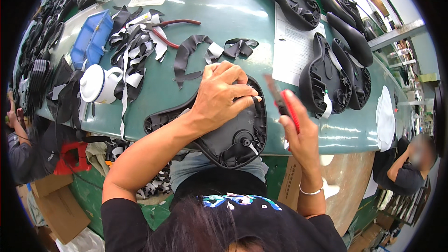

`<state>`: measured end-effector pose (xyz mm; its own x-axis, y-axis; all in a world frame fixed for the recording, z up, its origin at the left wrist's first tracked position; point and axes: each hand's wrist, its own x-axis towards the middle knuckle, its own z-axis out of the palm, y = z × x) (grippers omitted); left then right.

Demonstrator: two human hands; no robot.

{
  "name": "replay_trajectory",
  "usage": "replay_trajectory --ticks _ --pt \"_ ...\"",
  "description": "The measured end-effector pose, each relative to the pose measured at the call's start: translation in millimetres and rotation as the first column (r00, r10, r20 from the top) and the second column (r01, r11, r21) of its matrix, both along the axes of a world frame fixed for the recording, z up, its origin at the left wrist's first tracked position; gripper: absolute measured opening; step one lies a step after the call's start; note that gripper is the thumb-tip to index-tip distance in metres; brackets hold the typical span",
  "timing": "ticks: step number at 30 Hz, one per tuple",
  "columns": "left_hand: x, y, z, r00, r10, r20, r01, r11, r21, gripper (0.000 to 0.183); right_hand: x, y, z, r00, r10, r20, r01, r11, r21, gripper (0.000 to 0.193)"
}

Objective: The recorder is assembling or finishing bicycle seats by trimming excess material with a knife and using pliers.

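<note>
A black bicycle saddle (pixel 226 142) lies upside down at the table's near edge, its narrow nose to the left. The cover is folded in around its rim, and a small round fitting shows inside. My left hand (pixel 223 94) is closed in a pinch on the black cover material (pixel 255 99) at the saddle's far right rim. My right hand (pixel 301 128), to the right of the saddle and apart from it, is closed around a red-handled tool (pixel 290 107). Its narrow dark head points up and left; motion blur hides its exact kind.
Black and white scraps (pixel 135 42) pile up at left beside red-handled pincers (pixel 169 29), a blue tray (pixel 92 37) and a white lidded pot (pixel 99 84). More saddles (pixel 326 74) lie on the right near a paper sheet (pixel 287 56). A person (pixel 406 168) sits at far right.
</note>
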<state>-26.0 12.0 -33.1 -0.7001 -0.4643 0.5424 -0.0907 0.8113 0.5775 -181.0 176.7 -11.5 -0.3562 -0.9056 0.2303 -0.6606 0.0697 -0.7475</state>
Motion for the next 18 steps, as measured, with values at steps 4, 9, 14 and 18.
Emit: replay_trajectory --ticks 4,9,14,18 --pt "6 -1 -1 0.999 0.035 -0.036 -0.036 0.998 -0.042 0.009 1 6 5 0.960 0.151 -0.235 -0.112 0.979 0.172 0.051" --pt "14 -6 -1 0.941 0.271 -0.202 -0.196 0.925 0.325 0.011 28 49 44 0.927 0.171 -0.333 0.041 0.837 0.545 0.051" --pt "26 -16 12 0.862 0.436 -0.260 -0.089 0.634 0.768 0.025 21 48 62 0.856 0.239 -0.458 0.030 0.862 0.506 0.050" --pt "57 6 25 0.889 0.407 -0.208 -0.009 0.471 0.882 0.045 -33 -18 62 0.717 0.406 -0.566 -0.092 0.861 0.501 0.047"
